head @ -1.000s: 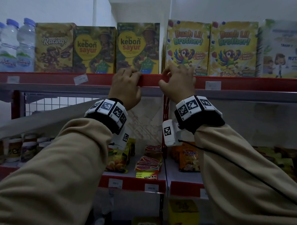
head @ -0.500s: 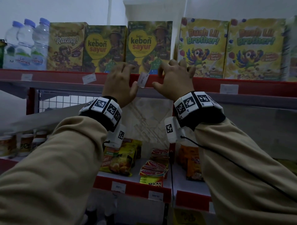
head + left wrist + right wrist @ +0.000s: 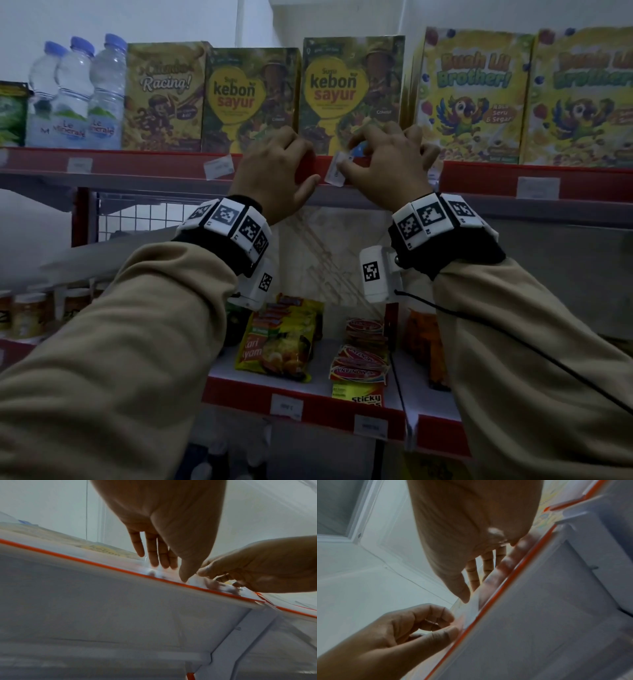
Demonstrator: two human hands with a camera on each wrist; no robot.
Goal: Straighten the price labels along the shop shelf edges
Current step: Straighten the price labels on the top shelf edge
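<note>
At the red edge of the upper shelf (image 3: 144, 164), a white price label (image 3: 337, 170) is being pinched, tilted, by the thumb and fingers of the right hand (image 3: 387, 164). Just beside it, the edge is being gripped by the curled left hand (image 3: 274, 171). Another crooked label (image 3: 219, 167) is being left untouched nearby.

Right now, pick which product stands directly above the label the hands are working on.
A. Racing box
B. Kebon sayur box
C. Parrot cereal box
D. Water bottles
B: the tilted label, pinched by the right hand beside the left hand, sits on the red shelf edge just below the kebon sayur box.
</note>
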